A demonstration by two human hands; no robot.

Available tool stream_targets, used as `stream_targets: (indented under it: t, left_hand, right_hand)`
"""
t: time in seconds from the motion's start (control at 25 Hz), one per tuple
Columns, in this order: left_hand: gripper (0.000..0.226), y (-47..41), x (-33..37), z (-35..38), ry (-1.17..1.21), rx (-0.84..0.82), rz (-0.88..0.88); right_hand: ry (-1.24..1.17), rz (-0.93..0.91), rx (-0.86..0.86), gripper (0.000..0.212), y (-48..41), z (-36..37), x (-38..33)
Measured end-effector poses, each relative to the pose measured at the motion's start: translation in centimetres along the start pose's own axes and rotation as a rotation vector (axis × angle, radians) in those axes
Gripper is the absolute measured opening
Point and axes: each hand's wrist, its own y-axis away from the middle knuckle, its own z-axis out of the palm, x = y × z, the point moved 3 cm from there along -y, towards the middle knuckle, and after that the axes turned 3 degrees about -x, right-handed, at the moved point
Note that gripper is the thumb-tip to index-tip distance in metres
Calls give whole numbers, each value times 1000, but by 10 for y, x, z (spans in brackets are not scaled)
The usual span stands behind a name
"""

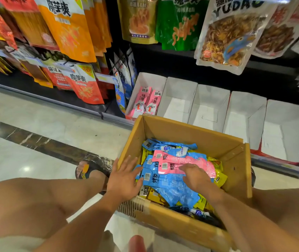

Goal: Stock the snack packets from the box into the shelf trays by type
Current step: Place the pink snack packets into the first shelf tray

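Asker: Where were your hands just then?

Me: Both in the box (181,127). My right hand (195,177) lay bent over a pink packet (196,160), fingertips on it. Whether my thumb had got under it, I couldn't tell. My left hand (125,176) was flat, fingers straight, resting on the blue packets (170,188) by the box's left wall and gripping nothing.

Asker: How should that step have gone?

Me: I judged it best to gather pink only. Two pink ones lay side by side atop the heap, so the left could hold the blue down while the right slid the pink off together. They looked slick and limp, and a pinch at the barcode end seemed safer than a flat scoop. The yellow packets (219,179) sat lower, against the right wall — those could wait.

Asker: And the way out?

Me: The pink tray (145,77) stood just beyond the box's far-left corner, already holding packets of that kind. The path ran up over the far wall, and that tall wall was the edge to clear. To the tray's right stood four white trays (208,95) with nothing showing inside. The hanging bags (227,37) dangled above them — a low reach looked wiser than a high lift.
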Motion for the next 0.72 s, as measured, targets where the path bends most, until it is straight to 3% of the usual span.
stream_targets:
  t: [0.2,0.72]
  left_hand:
    - [52,-1,-1,-1,44,21,-32]
    - [57,0,1,-8,60,-34,-37]
  right_hand:
    - [115,42,20,62,-25,6,-7]
    - [236,22,88,22,-26,4,-20]
